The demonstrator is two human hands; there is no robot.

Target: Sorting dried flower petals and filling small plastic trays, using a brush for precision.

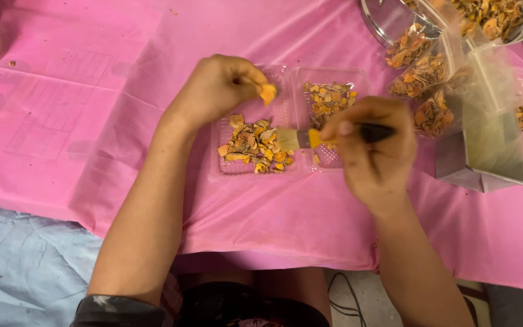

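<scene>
Orange dried piece (267,92) pinched in the left hand (216,91) above a clear tray, brush (328,136) in the right hand (373,151).

Nearest, the right hand has its grip clamped around the dark handle of the small brush, whose pale bristles point left over the heap of orange and brown dried pieces (255,147) in the tray's left compartment. The clear plastic two-part tray (282,75) lies on the pink-covered bench (80,115), its right compartment holding a smaller scatter of the same pieces. Just beyond the heap, the left hand's grip is closed on the single orange piece, held above the tray's far left corner. Farther right stand clear bags (422,75) filled with dried pieces, beside a metal bowl (382,24) at the far edge.
</scene>
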